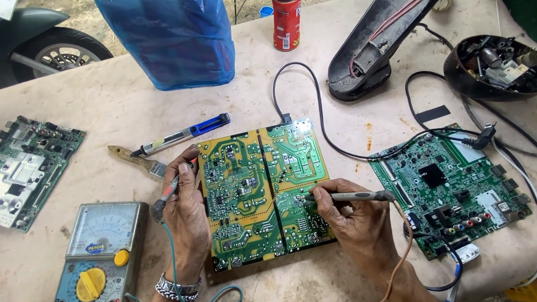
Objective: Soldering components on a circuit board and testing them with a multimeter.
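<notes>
On the table's (312, 52) middle lay the board (261, 193), solder side up. Your left hand (185, 212) pinched a red probe (172, 190) at its left edge; your right hand (356, 216) gripped a grey probe (349, 196) on the joints. A slipping tip could have bridged neighbouring joints.

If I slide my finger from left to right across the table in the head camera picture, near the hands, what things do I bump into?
Grey circuit board → meter with yellow dial → left hand holding a red probe → yellow-green circuit board → right hand holding a grey probe → green circuit board.
</notes>
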